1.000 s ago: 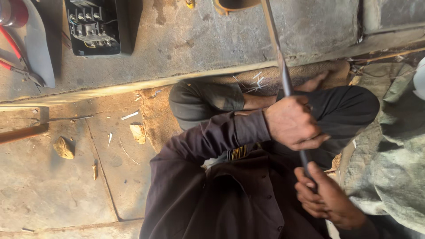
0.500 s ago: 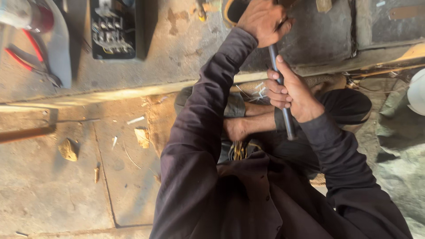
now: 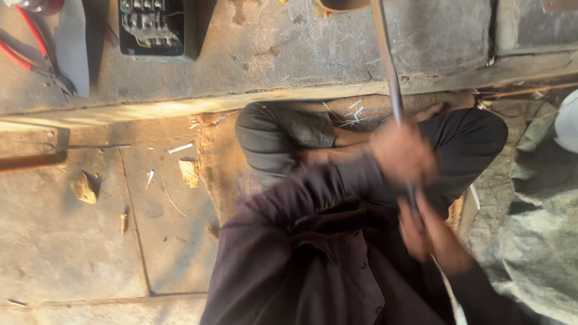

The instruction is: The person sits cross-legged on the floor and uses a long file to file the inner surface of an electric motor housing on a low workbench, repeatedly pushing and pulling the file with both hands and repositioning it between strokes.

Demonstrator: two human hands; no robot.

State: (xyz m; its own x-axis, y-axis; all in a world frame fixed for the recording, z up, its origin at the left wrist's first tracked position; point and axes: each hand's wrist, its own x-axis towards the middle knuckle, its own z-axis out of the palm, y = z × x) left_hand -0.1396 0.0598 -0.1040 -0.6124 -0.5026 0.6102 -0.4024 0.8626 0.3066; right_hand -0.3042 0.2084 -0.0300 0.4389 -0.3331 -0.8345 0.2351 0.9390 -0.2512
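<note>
Both the left hand [image 3: 402,157] and right hand [image 3: 417,232] grip the metal rod [image 3: 388,66].

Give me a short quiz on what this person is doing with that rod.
1. True or false: the left hand and the right hand both grip the rod.
2. Which hand sits nearer the top of the picture? A) left hand B) right hand
3. Fill in: the pliers at top left have ___ handles.
Key: 1 true; 2 A; 3 red.
</note>
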